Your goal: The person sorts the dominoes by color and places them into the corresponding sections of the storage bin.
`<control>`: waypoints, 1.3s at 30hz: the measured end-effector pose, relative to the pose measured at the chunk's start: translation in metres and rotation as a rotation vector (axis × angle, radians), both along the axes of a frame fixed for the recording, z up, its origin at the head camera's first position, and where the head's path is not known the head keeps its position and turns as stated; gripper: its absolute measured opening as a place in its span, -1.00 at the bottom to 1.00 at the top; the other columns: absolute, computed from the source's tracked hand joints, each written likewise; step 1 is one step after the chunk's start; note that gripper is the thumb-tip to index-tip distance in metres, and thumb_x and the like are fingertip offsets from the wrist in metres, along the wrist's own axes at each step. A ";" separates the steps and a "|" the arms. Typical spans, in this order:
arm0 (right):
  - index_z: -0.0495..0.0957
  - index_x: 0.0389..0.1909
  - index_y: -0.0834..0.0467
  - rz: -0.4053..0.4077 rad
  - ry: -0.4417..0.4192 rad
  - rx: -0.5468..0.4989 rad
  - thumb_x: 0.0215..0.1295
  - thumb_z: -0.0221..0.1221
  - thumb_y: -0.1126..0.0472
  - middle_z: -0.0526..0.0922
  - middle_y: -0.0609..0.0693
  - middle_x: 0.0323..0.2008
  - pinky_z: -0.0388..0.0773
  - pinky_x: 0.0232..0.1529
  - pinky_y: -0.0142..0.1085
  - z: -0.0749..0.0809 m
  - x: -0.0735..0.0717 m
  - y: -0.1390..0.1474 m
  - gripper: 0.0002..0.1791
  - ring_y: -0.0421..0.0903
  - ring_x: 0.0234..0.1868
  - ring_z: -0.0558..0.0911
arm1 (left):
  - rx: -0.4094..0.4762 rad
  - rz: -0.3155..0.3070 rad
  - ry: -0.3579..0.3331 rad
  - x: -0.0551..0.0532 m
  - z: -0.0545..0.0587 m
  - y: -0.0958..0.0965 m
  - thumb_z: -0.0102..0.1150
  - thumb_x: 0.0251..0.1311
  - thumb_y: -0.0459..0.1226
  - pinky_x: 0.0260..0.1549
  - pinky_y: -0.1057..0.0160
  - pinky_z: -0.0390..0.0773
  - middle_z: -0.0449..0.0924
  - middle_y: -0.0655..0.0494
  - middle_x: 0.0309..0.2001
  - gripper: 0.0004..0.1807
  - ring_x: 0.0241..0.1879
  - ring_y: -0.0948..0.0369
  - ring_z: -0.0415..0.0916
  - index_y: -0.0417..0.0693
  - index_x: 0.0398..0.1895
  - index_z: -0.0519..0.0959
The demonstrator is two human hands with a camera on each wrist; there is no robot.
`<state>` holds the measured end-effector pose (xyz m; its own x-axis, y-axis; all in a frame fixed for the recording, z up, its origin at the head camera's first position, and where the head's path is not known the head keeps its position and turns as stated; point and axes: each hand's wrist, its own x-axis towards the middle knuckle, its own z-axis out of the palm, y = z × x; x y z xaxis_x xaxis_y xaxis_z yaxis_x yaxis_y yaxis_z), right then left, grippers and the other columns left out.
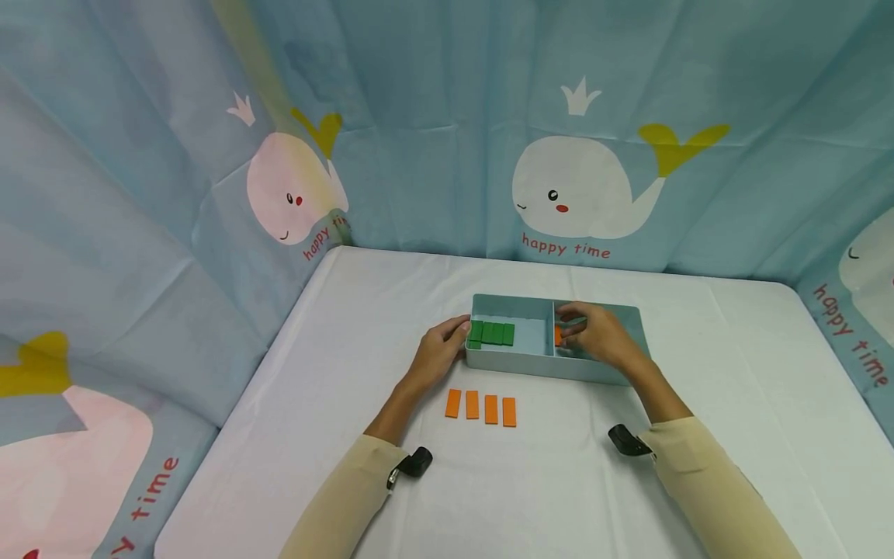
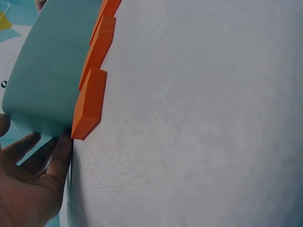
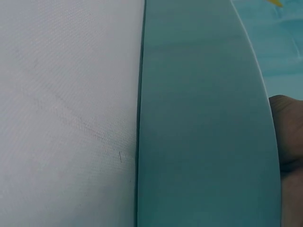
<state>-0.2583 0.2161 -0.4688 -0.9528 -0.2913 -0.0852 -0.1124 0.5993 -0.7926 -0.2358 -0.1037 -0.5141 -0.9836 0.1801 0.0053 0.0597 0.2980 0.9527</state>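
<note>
A long blue-green box (image 1: 545, 369) with a divider lies on the table. Several green tiles (image 1: 497, 334) sit in a row in its left compartment. My left hand (image 1: 438, 353) is at the box's left end; in the left wrist view its fingertips touch the end wall (image 2: 38, 123). Over the right compartment, my right hand (image 1: 597, 334) reaches in, its thumb and fingers bent around an orange tile (image 1: 558, 335) beside the divider. In the right wrist view the box's front wall (image 3: 208, 123) hides most of that hand.
Several orange tiles (image 1: 472, 404) stand in a spaced row on the white tablecloth (image 1: 545, 481), in front of the box. A blue curtain (image 1: 433, 186) printed with whales hangs behind the table and along its sides.
</note>
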 end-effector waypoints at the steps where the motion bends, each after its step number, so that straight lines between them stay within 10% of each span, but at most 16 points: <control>1: 0.48 0.41 0.33 -0.001 0.001 -0.003 0.39 0.29 0.50 0.54 0.37 0.34 0.78 0.04 -0.03 0.000 0.001 0.001 -0.43 0.27 0.17 0.70 | 0.004 -0.001 -0.004 0.000 0.000 0.000 -0.04 0.66 0.08 0.26 0.03 0.66 0.49 -0.06 0.47 -0.37 0.43 0.04 0.48 -0.12 0.55 0.42; 25: 0.54 0.39 0.20 -0.084 0.091 -0.040 0.46 0.34 0.27 0.65 0.22 0.25 0.69 0.04 -0.02 0.011 0.026 0.009 -0.49 0.18 0.14 0.69 | 0.036 0.001 -0.021 0.001 0.000 0.000 0.00 0.64 0.10 0.24 0.01 0.68 0.50 -0.02 0.47 -0.36 0.40 0.05 0.50 -0.07 0.56 0.43; 39: 0.62 0.28 0.22 -0.086 0.236 -0.096 0.43 0.37 0.29 0.72 0.21 0.13 0.68 -0.14 -0.46 0.015 0.047 0.003 -0.56 0.08 -0.01 0.75 | 0.049 0.010 -0.014 0.002 0.001 0.002 0.01 0.65 0.03 0.26 -0.07 0.65 0.50 -0.10 0.47 -0.40 0.41 -0.01 0.49 -0.12 0.55 0.43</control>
